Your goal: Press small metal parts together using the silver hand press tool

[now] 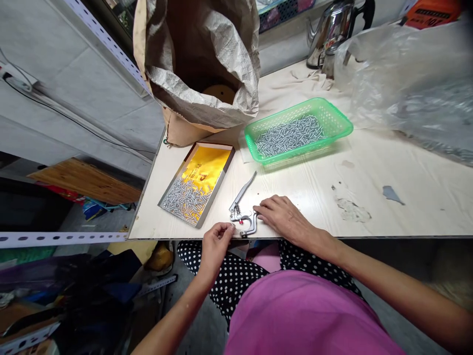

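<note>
A pair of metal snap pliers (244, 216) with a long silver lever and a small red part lies on the table near its front edge. My left hand (218, 242) is just left of its jaw, thumb and forefinger pinched together; whatever is between them is too small to make out. Beside the pliers on the right, my right hand (283, 214) lies palm down with its fingers stretched out, the fingertips at the tool's curved frame. Further left is a shallow tray (219, 193) holding many small metal pieces (186, 199) on a yellow sheet.
Behind the pliers, a green plastic basket (334, 130) holds many more small metal pieces (291, 135). A large open woven sack (207, 111) stands at the back left. On the right are a clear plastic bag (406, 74) and a metal kettle (328, 32). The table edge (369, 237) runs close in front.
</note>
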### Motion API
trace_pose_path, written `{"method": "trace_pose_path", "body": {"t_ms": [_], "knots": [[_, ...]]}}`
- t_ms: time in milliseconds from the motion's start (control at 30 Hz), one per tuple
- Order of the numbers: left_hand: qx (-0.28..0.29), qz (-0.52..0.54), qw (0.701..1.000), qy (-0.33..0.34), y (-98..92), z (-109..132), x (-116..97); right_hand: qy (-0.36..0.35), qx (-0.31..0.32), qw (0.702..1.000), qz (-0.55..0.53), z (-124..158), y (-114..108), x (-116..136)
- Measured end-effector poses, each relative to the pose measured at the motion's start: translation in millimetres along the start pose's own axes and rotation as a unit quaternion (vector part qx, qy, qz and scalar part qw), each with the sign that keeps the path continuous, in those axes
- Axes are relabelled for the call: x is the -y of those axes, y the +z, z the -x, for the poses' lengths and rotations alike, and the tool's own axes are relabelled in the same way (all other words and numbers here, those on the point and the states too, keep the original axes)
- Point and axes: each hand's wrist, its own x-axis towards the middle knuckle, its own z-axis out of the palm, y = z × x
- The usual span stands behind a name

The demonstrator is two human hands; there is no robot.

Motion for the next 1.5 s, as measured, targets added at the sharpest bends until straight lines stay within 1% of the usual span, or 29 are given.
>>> {"method": "trace_pose_path", "body": {"t_ms": [33, 67, 133, 200, 233, 300, 433, 533, 667, 733, 833, 933, 1033, 1133, 1300, 1333, 1433, 1500], "knots": [[-0.004, -0.008, 1.000, 0.011, 0.7, 0.2, -1.2, 0.008, -0.008, 1.000, 0.003, 0.6, -0.4, -0.8], [-0.009, -0.030, 0.998, 0.046, 3.2, 2.2, -2.2, 0.016, -0.014, 1.000, 0.008, -1.2, -1.4, -2.4], [-0.015, -0.091, 0.983, 0.158, 11.8, 9.8, -3.4, 0.022, -0.020, 0.999, 0.024, -11.1, -4.8, -7.3], [-0.009, -0.141, 0.955, 0.260, 22.4, 18.4, -1.8, 0.009, -0.014, 0.999, 0.042, -26.5, -8.3, -13.1], [-0.003, -0.159, 0.943, 0.291, 27.2, 21.9, 0.0, 0.000, -0.007, 0.999, 0.050, -34.7, -9.4, -15.8], [-0.002, -0.187, 0.928, 0.321, 34.6, 26.6, 5.1, -0.017, 0.010, 0.998, 0.067, -49.7, -9.1, -20.4], [-0.011, -0.211, 0.921, 0.326, 40.1, 28.5, 14.2, -0.044, 0.037, 0.994, 0.092, -67.0, -0.1, -26.9], [-0.008, -0.211, 0.922, 0.326, 41.0, 28.1, 17.3, -0.061, 0.032, 0.992, 0.103, -70.4, 7.1, -30.4], [-0.006, -0.218, 0.920, 0.324, 41.5, 29.4, 17.8, -0.070, 0.016, 0.991, 0.110, -72.0, 11.4, -34.4], [-0.003, -0.228, 0.916, 0.331, 42.5, 30.0, 14.9, -0.071, 0.017, 0.990, 0.122, -75.1, 12.4, -36.0], [0.008, -0.239, 0.899, 0.367, 49.1, 26.8, 4.4, -0.079, 0.034, 0.985, 0.149, -84.7, 12.9, -36.9], [0.033, -0.243, 0.883, 0.401, 63.4, 15.4, -8.3, -0.095, 0.055, 0.979, 0.174, -98.2, 10.3, -36.0], [0.050, -0.255, 0.877, 0.405, 79.3, 1.2, -13.7, -0.122, 0.090, 0.970, 0.190, -111.0, 3.9, -34.8], [0.046, -0.248, 0.879, 0.404, 90.3, -6.3, -10.3, -0.143, 0.130, 0.962, 0.193, -119.7, -1.7, -35.1], [-0.018, -0.243, 0.890, 0.385, 95.6, -11.0, -6.3, -0.150, 0.142, 0.962, 0.180, -123.6, -0.4, -37.5], [-0.017, -0.247, 0.891, 0.380, 95.8, -13.5, -6.9, -0.147, 0.143, 0.963, 0.177, -123.5, 0.9, -37.7], [0.011, -0.249, 0.897, 0.366, 96.6, -22.4, -9.5, -0.134, 0.146, 0.966, 0.168, -123.2, 3.7, -37.6], [0.016, -0.239, 0.902, 0.359, 97.2, -26.2, -10.2, -0.125, 0.152, 0.967, 0.164, -123.2, 4.0, -36.6]]}}
